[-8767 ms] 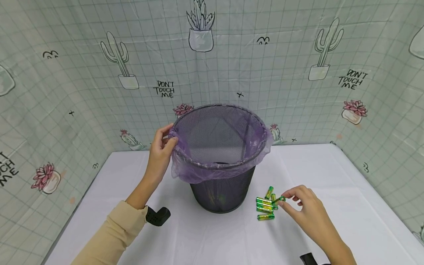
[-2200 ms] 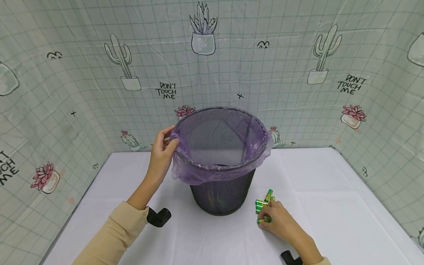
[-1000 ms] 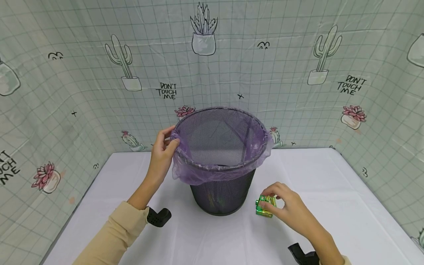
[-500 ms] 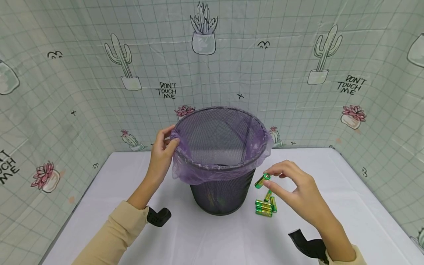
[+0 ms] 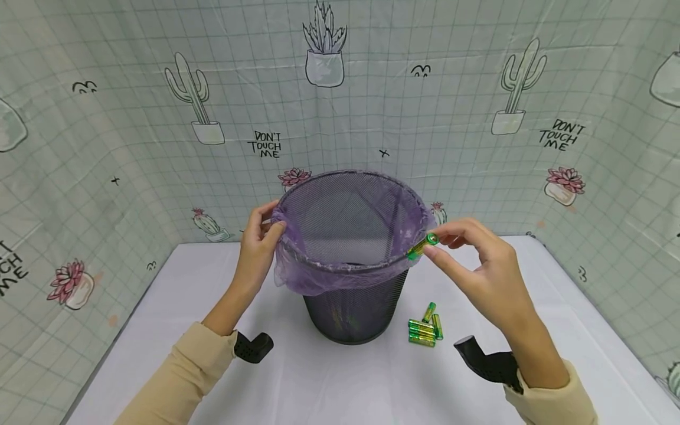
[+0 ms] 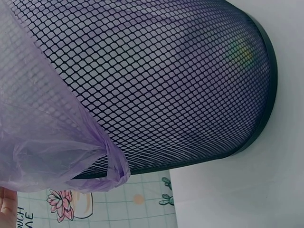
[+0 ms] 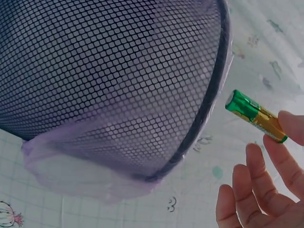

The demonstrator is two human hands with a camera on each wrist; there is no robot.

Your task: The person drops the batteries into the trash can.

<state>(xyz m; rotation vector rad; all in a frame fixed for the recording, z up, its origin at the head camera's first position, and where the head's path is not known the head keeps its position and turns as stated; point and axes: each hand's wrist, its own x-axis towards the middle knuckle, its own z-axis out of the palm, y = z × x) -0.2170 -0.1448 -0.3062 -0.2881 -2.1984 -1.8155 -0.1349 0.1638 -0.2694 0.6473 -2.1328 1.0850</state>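
Observation:
A black wire-mesh wastebasket [image 5: 353, 319] stands mid-table, lined with a thin purple bag [image 5: 319, 277] folded over its rim. My left hand [image 5: 258, 248] grips the rim and bag on the left side, thumb in front. Between thumb and fingertips my right hand [image 5: 486, 265] pinches a green and gold battery [image 5: 423, 246], which overlaps the basket's right rim in the head view. The right wrist view shows that battery [image 7: 256, 116] held by one end, the other fingers spread loosely. Several like batteries [image 5: 423, 332] lie on the table right of the basket.
The white-covered table [image 5: 340, 389] runs back to a grid-patterned cloth [image 5: 451, 124] printed with cacti, which also hangs at both sides. Black camera mounts [image 5: 489, 363] sit on both wrists. A blurred green-yellow patch [image 6: 243, 53] shows through the mesh near the basket's base.
My right hand has picked a battery from the group and raised it up and leftward to the basket's rim. Fewer batteries lie on the table than at first. My left hand stays on the rim.

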